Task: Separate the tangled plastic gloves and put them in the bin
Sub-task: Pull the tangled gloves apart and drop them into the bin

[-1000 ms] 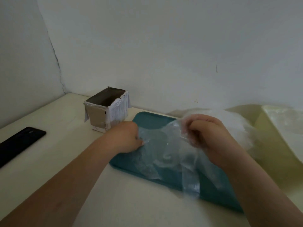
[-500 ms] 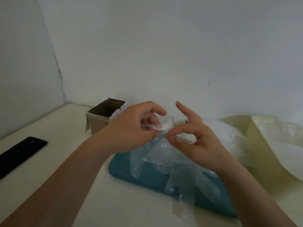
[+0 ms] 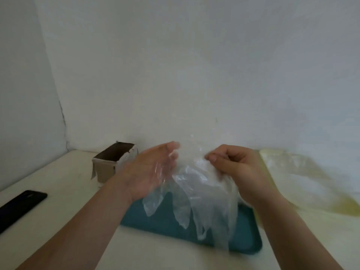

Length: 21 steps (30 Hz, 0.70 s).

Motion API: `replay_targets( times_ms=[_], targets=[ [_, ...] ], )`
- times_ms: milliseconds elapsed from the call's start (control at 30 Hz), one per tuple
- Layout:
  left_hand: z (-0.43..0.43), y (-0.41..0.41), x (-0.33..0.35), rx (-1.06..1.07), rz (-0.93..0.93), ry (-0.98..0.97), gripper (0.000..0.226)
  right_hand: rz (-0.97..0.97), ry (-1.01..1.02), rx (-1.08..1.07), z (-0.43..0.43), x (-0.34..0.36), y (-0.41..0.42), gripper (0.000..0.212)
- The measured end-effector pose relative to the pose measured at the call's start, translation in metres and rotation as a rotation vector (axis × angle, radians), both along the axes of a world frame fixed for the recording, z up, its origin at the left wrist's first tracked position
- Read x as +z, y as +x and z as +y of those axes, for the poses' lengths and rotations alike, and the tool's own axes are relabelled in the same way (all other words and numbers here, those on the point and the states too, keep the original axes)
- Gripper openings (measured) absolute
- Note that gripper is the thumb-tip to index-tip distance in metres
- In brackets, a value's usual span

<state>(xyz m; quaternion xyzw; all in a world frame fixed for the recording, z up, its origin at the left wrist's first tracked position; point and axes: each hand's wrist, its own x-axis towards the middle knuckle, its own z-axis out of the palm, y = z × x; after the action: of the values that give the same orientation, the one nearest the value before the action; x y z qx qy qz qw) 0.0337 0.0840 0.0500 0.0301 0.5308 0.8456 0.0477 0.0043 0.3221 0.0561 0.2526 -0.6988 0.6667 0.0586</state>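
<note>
The see-through plastic gloves (image 3: 204, 191) hang in a bunch in the air, just above the blue-green tray (image 3: 247, 240) near the front edge of the table (image 3: 58, 182); their floppy ends point down at the tray. The right hand (image 3: 239, 172) holds the top of the bunch, its fingers (image 3: 214, 157) curled and pinching the plastic. The left hand (image 3: 150, 172) is flat with its fingers straight, palm turned to the gloves; a bit of thin plastic lies on the palm. A brown box (image 3: 105, 170) with an open top stands near the back edge, left of the tray; a black phone (image 3: 19, 207) lies by the left edge; a pale yellow bin (image 3: 311, 182), blurry, sits on the right side.
</note>
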Motion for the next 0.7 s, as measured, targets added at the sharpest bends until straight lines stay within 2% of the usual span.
replay_targets(
  times_ms=[100,167,300,500,700],
  targets=[
    [0.027,0.004,-0.005,-0.171,-0.02,-0.138,0.02,-0.025,0.06,-0.071,0.019,0.011,0.002,0.008],
    [0.047,-0.003,0.0,-0.129,-0.039,-0.213,0.012,-0.023,0.135,-0.111,0.038,0.021,0.001,0.01],
    [0.078,-0.03,0.01,-0.07,-0.057,-0.278,0.013,-0.02,0.28,-0.259,0.096,0.046,-0.001,0.012],
    [0.132,-0.053,0.036,-0.086,0.001,-0.084,0.017,-0.08,0.325,-0.576,0.165,0.045,-0.026,0.016],
    [0.134,-0.04,0.087,-0.145,0.246,-0.23,0.01,-0.123,0.537,-0.696,0.188,0.028,-0.068,0.024]
  ],
)
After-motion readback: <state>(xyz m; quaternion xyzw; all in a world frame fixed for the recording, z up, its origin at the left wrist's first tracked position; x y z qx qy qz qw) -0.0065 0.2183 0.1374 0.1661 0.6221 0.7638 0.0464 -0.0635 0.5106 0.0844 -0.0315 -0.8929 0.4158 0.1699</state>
